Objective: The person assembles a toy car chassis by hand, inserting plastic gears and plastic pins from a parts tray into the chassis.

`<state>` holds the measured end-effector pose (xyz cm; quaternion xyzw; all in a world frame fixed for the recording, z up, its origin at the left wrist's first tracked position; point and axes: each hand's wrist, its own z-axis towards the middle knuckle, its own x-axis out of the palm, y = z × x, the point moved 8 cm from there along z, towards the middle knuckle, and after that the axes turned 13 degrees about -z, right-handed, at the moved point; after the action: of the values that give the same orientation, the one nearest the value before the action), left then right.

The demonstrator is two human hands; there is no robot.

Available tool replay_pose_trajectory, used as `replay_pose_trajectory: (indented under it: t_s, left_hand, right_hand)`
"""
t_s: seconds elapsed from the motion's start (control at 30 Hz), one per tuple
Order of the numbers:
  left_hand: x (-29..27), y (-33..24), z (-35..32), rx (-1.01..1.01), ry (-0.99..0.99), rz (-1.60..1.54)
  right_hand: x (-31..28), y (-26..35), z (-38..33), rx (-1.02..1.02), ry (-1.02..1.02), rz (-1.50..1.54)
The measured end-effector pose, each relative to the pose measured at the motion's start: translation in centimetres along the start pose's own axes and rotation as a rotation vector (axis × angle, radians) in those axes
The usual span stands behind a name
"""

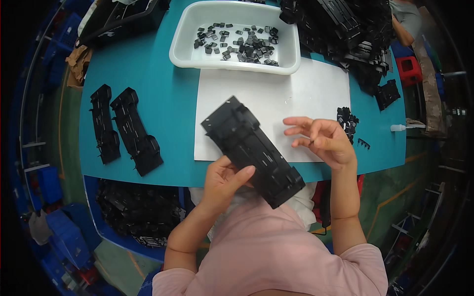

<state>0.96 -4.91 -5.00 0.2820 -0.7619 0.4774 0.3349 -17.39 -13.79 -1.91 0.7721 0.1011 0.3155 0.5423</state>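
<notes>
My left hand (227,181) is closed around the lower left edge of a long black plastic part (254,150), thumb on top. The part is tilted above the front of a white sheet (301,93), its upper end pointing to the far left. Just right of it, my right hand (330,140) pinches thumb and index finger together, the other fingers loosely stretched. A tiny dark speck shows at the pinch, too small to name. Beyond the right hand lie a cluster of small black pieces (346,122) and a short toothed black strip (364,143).
Two similar black parts (132,129) lie at the left on the teal table (170,113). A white tub (185,58) with many small dark pieces stands at the back. Black parts (340,29) pile up at the far right. Below the table edge, a blue bin (106,234) holds more.
</notes>
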Motion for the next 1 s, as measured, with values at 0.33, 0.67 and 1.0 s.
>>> replay_pose_trajectory:
  t_s: [0.33,0.67,1.0]
  left_hand:
    - [0.4,0.9,-1.7,-0.265,0.082,-0.141]
    - [2.8,3.1,-1.0,-0.666,0.264,-0.181]
    - [0.9,0.4,1.9,-0.256,0.149,-0.371]
  right_hand:
    - [-0.5,-1.0,-1.6,0.079,-0.008,0.004]
    - [1.2,2.4,1.0,0.026,-0.083,-0.427]
    - [-4.0,2.3,2.4,0.059,-0.514,-0.555]
